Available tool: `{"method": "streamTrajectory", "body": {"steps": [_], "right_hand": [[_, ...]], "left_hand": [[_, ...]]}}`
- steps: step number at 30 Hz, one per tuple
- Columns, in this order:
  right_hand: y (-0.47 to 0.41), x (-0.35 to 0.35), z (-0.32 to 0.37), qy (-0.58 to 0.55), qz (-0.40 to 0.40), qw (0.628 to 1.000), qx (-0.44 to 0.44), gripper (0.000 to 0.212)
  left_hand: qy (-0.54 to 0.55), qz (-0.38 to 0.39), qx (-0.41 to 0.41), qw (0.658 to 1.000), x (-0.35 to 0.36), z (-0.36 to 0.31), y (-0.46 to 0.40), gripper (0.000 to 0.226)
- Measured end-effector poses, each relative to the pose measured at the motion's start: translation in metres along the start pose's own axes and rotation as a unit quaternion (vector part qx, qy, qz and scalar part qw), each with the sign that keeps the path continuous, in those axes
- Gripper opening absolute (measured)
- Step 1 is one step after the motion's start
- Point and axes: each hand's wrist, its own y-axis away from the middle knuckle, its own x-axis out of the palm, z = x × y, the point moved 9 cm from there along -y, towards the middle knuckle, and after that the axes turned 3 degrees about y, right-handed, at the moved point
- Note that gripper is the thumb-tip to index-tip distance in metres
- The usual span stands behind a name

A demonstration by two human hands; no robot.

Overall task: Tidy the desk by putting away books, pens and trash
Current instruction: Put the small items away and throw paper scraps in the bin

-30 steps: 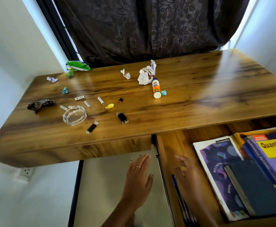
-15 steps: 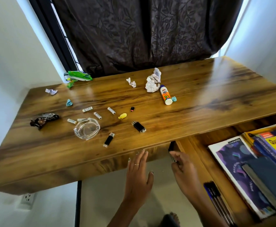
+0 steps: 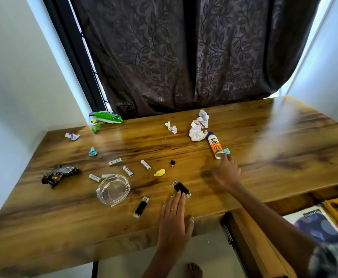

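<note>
Books (image 3: pixel 322 225) sit in the open drawer (image 3: pixel 250 243) — trash, like paper (image 3: pixel 197 131), remains; both hands — left (image 3: pixel 174 221), right (image 3: pixel 227 173) — spread, empty.

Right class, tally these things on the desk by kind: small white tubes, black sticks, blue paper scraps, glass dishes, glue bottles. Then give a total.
Small white tubes: 5
Black sticks: 2
Blue paper scraps: 2
Glass dishes: 1
Glue bottles: 1
Total: 11
</note>
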Motion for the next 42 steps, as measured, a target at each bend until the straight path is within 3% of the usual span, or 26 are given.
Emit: {"method": "streamTrajectory", "body": {"steps": [7, 12, 19, 25, 30, 42], "right_hand": [[-0.090, 0.015, 0.010, 0.164, -0.007, 0.986, -0.015, 0.063], [-0.114, 0.023, 0.012, 0.234, -0.021, 0.972, -0.010, 0.057], [-0.105, 0.010, 0.015, 0.188, -0.083, 0.979, -0.003, 0.051], [-0.050, -0.031, 0.003, 0.005, -0.142, 0.990, -0.012, 0.056], [0.024, -0.066, -0.067, -0.100, -0.161, 0.981, 0.036, 0.058], [0.220, -0.049, -0.257, 0.070, -0.026, 0.972, 0.224, 0.063]], "left_hand": [[0.000, -0.004, 0.009, 1.000, 0.013, 0.008, -0.037, 0.066], [-0.027, -0.019, -0.005, 0.999, 0.011, 0.014, -0.048, 0.063], [-0.083, -0.002, -0.018, 0.996, 0.016, 0.015, -0.047, 0.061], [-0.080, -0.019, -0.011, 0.997, 0.017, 0.016, -0.046, 0.063], [-0.072, -0.012, -0.019, 0.997, 0.018, 0.018, -0.046, 0.065], [-0.075, -0.006, -0.005, 0.997, 0.017, 0.014, -0.044, 0.063]]}}
